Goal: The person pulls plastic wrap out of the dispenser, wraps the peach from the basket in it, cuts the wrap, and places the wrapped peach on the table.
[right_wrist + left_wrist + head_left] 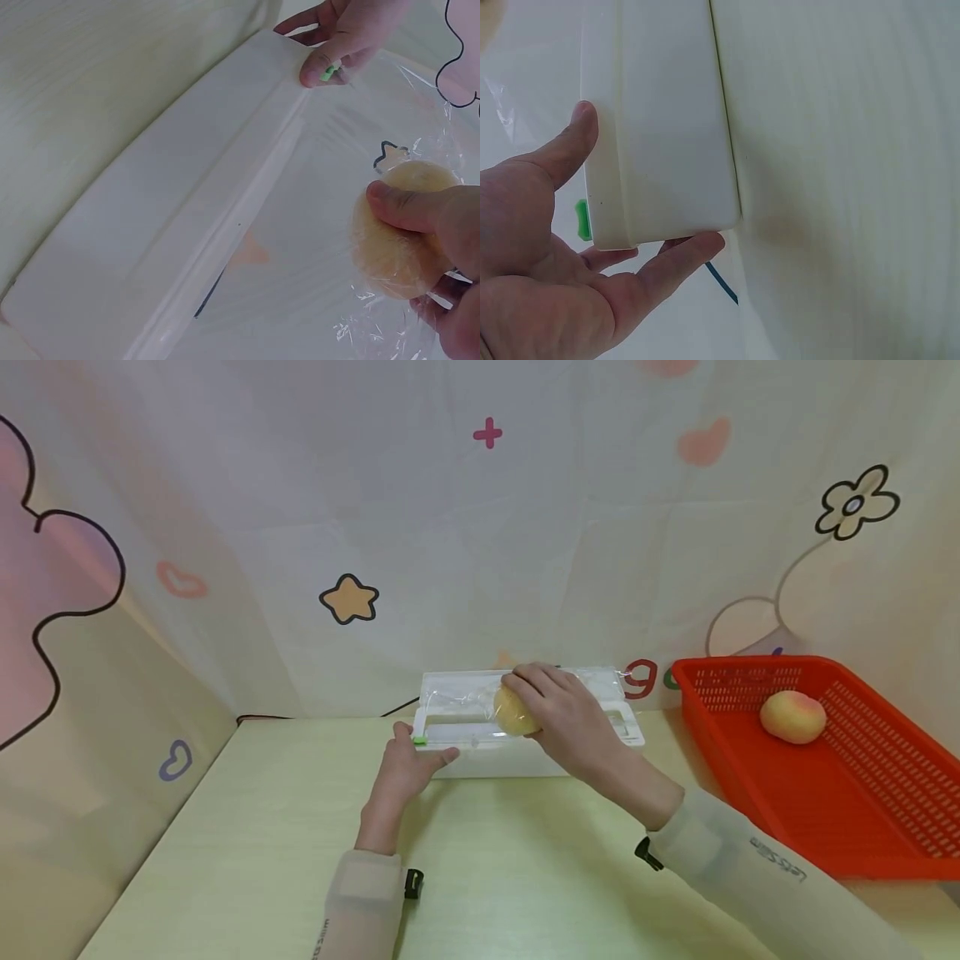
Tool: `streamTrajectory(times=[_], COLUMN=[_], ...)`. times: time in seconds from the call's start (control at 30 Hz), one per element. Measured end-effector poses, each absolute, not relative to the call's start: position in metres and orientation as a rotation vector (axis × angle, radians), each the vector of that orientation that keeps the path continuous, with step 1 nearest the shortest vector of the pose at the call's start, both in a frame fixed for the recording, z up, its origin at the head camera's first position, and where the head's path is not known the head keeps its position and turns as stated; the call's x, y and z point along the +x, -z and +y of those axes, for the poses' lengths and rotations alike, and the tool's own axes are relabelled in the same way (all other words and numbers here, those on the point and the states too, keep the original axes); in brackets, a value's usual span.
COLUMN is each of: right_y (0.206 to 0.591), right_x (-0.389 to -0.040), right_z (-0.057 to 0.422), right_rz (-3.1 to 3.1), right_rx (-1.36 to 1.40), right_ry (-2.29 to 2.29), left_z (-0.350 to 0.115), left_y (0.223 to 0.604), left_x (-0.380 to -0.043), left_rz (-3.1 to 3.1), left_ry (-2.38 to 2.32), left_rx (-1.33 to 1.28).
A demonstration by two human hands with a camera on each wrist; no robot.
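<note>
A white cling film dispenser (495,765) stands on the table with its lid tipped up at the back. My left hand (403,770) grips its left end, thumb on the front edge and fingers round the end, beside a small green cutter slider (583,220). Above the dispenser my right hand (573,722) holds a yellowish peach (397,259), thumb on one side and fingers on the other. Clear cling film (379,334) lies wrinkled over the peach and stretches around it toward the dispenser. The dispenser's inside is mostly hidden in the wrist views.
A red plastic basket (750,810) stands to the right, with another peach (792,717) inside it. Behind the pale wooden table (480,877) hangs a printed curtain (420,510). A dark cord (262,717) runs along the table's back edge.
</note>
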State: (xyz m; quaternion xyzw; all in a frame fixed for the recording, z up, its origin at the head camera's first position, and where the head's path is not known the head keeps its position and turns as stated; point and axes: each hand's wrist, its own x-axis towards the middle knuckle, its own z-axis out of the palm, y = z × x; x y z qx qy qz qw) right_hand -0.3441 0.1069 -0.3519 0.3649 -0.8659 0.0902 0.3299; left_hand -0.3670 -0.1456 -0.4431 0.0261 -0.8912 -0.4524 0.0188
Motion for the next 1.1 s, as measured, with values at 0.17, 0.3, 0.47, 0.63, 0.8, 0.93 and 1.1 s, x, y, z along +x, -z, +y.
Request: streamTrajectory(times=[0.17,0.3,0.47,0.63,0.8,0.93,1.1], right_y=[0.347,0.344,0.341,0.335,0.328,0.324,0.320], right_x=[-0.339,-0.335,-0.330,-0.325,-0.319,-0.315,-0.308], right_z=[0.107,0.107,0.108,0.109,0.111,0.112,0.113], right_rz=[-2.262,-2.267,-2.262,-2.240,-2.222,-2.213,-2.216], right_rx=[0.957,0.958,0.962,0.979,0.990,0.993,0.982], right_ry=[-0.248,-0.264,-0.267,-0.276,-0.295,-0.315,-0.318], left_z=[-0.145,-0.145,-0.146,-0.146,-0.146,-0.145,-0.145], left_y=[0.443,0.444,0.446,0.446,0.445,0.445,0.444], left_x=[-0.366,-0.367,-0.368,-0.367,-0.366,-0.366,-0.365], left_rz=[-2.756,-2.758,-2.761,-2.760,-2.759,-2.762,-2.757], left_ry=[1.422,1.420,1.420,1.427,1.441,1.442,1.438], left_rx=[0.070,0.080,0.097,0.106,0.102,0.104,0.105])
